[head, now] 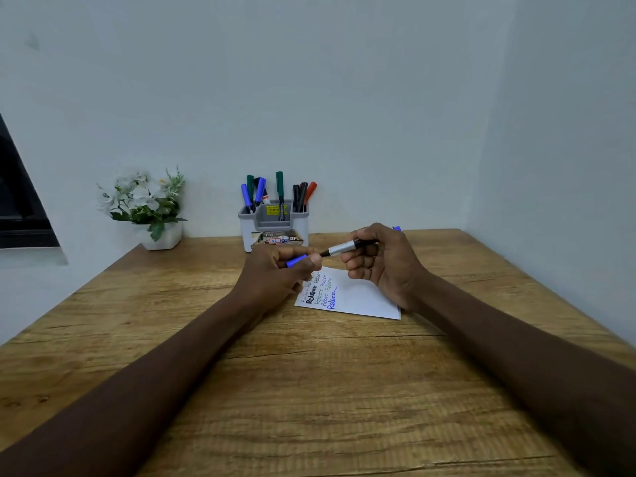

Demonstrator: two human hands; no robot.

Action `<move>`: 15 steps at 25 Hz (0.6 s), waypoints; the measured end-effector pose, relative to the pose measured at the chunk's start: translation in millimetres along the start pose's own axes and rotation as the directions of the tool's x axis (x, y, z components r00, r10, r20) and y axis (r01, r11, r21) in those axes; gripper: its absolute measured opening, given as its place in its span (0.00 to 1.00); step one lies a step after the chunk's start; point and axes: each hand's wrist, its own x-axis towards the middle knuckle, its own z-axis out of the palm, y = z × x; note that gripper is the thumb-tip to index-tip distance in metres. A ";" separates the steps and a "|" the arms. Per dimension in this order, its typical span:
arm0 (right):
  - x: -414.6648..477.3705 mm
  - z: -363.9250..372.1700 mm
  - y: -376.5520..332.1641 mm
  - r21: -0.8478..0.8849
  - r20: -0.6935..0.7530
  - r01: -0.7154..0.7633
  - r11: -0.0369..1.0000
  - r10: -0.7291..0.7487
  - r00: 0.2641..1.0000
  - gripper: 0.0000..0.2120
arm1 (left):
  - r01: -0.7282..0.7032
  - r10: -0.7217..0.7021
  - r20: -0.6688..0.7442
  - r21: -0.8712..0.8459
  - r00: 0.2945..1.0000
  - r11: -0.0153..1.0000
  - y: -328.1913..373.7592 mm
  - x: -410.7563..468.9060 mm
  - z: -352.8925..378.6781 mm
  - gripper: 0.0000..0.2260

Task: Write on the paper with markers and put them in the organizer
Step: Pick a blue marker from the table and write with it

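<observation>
The right hand [382, 266] gripped the marker [344, 248]. Its tip pointed left at the blue cap [296, 261], pinched by the left hand [272, 277].

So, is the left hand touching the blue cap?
Touching. The head view shows the left hand pinching the blue cap, which sticks out of its grip.

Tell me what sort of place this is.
Likely a small study or office desk set in a room corner: brown wooden tabletop, grey plastic organizer holding coloured markers, and white paper sheet with handwriting.
</observation>
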 end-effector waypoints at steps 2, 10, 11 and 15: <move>-1.3 3.2 1.7 -0.030 0.047 -0.032 0.999 0.033 0.998 0.12 | 0.006 -0.006 0.059 -0.006 0.998 1.000 2.5 -1.6 3.3 0.09; 0.7 -8.9 3.7 -0.087 0.122 0.010 0.996 0.000 0.992 0.05 | 0.069 -0.056 0.110 -0.117 0.992 0.991 7.9 0.8 4.0 0.14; 1.2 -9.6 4.4 -0.099 0.139 0.012 0.995 0.002 0.990 0.04 | 0.060 -0.051 0.100 -0.087 0.994 0.994 8.4 1.8 4.5 0.14; 2.5 -8.9 6.9 -0.127 0.164 0.036 0.991 -0.015 0.986 0.04 | -0.002 0.001 0.035 0.047 0.999 0.999 6.6 2.2 9.2 0.15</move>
